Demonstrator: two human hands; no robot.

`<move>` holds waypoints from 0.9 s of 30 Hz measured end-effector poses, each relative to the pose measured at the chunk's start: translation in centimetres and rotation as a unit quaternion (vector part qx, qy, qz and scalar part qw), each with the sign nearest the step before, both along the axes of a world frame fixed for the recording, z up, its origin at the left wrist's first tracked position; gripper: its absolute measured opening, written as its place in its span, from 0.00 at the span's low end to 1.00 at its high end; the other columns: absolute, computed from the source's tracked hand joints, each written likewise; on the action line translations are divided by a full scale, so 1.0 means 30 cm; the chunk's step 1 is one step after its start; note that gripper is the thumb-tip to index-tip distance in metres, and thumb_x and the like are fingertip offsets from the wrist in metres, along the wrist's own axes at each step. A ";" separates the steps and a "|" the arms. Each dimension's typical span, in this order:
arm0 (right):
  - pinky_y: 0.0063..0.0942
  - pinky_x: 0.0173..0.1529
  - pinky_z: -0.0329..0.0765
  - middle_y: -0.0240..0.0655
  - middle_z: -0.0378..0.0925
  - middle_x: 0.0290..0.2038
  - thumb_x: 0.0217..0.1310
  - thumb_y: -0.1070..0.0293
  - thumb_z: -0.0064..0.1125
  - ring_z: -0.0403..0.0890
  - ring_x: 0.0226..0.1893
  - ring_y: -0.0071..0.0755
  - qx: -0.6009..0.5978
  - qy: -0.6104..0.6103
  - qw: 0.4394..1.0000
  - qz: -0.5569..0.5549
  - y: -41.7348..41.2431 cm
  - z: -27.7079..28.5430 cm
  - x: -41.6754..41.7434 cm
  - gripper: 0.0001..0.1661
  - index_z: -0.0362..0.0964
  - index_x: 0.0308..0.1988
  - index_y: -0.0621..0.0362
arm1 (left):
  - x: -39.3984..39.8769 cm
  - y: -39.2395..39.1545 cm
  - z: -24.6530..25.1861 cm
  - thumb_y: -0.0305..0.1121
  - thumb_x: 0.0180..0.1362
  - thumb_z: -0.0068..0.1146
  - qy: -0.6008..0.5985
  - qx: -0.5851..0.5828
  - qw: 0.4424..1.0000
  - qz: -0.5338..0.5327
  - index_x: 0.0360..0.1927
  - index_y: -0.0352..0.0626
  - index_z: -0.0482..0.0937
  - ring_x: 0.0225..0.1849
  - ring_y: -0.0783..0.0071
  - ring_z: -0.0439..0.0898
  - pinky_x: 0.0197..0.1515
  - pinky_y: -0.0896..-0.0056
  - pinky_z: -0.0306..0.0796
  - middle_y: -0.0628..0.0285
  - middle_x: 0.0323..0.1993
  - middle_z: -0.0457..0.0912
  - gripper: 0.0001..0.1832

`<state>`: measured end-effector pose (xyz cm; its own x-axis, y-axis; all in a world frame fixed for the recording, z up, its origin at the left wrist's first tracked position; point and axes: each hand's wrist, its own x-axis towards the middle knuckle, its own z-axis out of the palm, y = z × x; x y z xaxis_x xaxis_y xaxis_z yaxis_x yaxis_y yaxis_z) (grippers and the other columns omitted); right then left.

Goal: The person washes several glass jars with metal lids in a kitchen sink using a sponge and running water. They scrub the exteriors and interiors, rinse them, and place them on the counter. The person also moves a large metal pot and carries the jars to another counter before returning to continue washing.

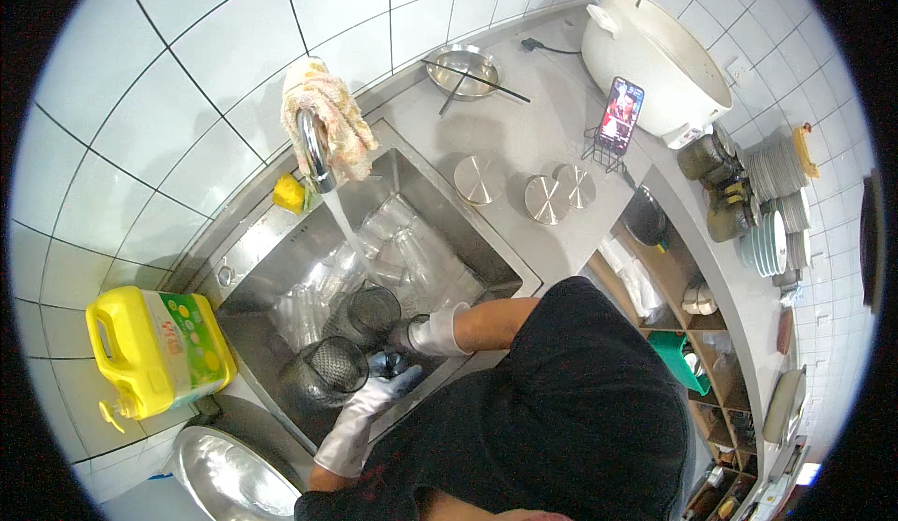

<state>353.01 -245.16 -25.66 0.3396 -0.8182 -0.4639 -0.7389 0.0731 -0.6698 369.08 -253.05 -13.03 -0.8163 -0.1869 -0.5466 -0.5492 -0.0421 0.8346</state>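
Two smoky, textured pitchers stand side by side in a steel sink. My left hand, in a pale glove with dark fingertips, grips the handle side of the nearer pitcher. Also gloved, my right hand holds the dark handle side of the other pitcher; its fingers are partly hidden. Water runs from the chrome faucet onto several clear glasses lying in the sink. A patterned cloth is draped over the faucet.
A yellow jug and metal basin are at the left. Round metal lids, a steel bowl with dark sticks, a phone on a wire stand and a large white pot stand on the counter. A yellow sponge lies by the faucet.
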 end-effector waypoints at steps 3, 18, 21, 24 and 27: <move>0.45 0.39 0.74 0.46 0.81 0.36 0.60 0.62 0.52 0.81 0.36 0.49 0.005 -0.008 1.000 0.004 0.015 -0.002 -0.004 0.12 0.77 0.38 0.57 | 0.026 0.022 -0.171 0.40 0.51 0.70 0.030 -0.015 0.999 -0.022 0.16 0.49 0.69 0.23 0.83 0.65 0.25 0.74 0.60 0.75 0.19 0.69 0.20; 0.46 0.41 0.74 0.46 0.81 0.37 0.59 0.63 0.52 0.80 0.37 0.50 0.003 0.002 1.000 -0.008 0.021 0.008 -0.032 0.12 0.77 0.39 0.57 | -0.099 -0.052 0.015 0.41 0.53 0.70 -0.055 -0.031 0.984 -0.167 0.37 0.45 0.82 0.28 0.78 0.72 0.33 0.71 0.70 0.69 0.26 0.78 0.14; 0.46 0.41 0.74 0.47 0.81 0.37 0.59 0.63 0.52 0.80 0.38 0.50 0.008 0.000 1.000 -0.014 0.008 0.002 -0.029 0.12 0.77 0.39 0.57 | -0.080 0.009 0.008 0.39 0.53 0.70 -0.027 0.022 0.997 -0.068 0.29 0.46 0.80 0.21 0.80 0.70 0.26 0.71 0.67 0.72 0.20 0.76 0.11; 0.46 0.41 0.74 0.47 0.81 0.37 0.59 0.63 0.52 0.80 0.38 0.50 0.008 0.000 1.000 -0.015 0.000 0.001 -0.039 0.12 0.77 0.39 0.57 | -0.056 0.051 -0.038 0.38 0.53 0.71 0.028 0.021 0.999 -0.006 0.26 0.47 0.78 0.18 0.81 0.69 0.22 0.71 0.66 0.74 0.18 0.75 0.11; 0.46 0.42 0.74 0.47 0.81 0.38 0.59 0.64 0.52 0.80 0.38 0.50 0.013 -0.004 1.000 -0.019 0.017 -0.002 -0.029 0.12 0.77 0.39 0.56 | -0.022 0.069 -0.145 0.36 0.52 0.72 0.107 -0.071 0.992 -0.014 0.25 0.48 0.76 0.18 0.81 0.69 0.21 0.70 0.65 0.75 0.18 0.74 0.12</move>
<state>352.14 -244.64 -25.72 0.3133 -0.8179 -0.4825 -0.7296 0.1179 -0.6736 368.41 -250.99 -17.37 -0.9163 -0.2261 -0.3307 -0.3589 0.0966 0.9284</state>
